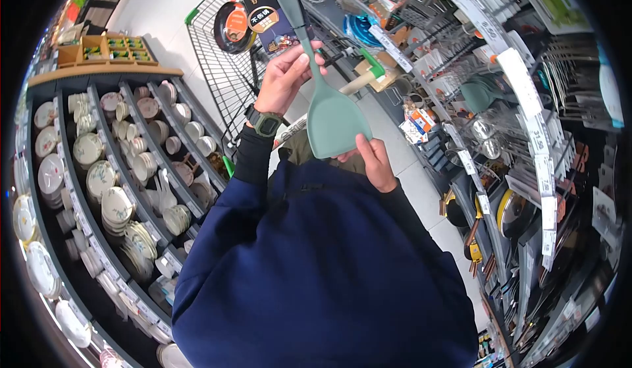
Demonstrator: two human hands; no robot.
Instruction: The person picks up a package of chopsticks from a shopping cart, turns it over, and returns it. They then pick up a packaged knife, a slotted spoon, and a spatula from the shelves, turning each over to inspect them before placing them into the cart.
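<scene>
A green silicone spatula (336,121) is held up in front of my chest, its wide blade toward me and its dark handle pointing away. My left hand (286,81), with a watch on the wrist, is closed round the spatula's neck. At the blade's lower right corner, my right hand (375,164) pinches the edge between thumb and fingers. A dark cardboard label (266,16) with printed writing hangs by the handle, partly behind it.
Beyond my left arm stands a wire shopping cart (220,58) with a frying pan (234,29) in it. Shelves of bowls and plates (102,180) line the left side. Racks of kitchen tools and pans (513,210) line the right. Pale floor tiles (401,177) run between.
</scene>
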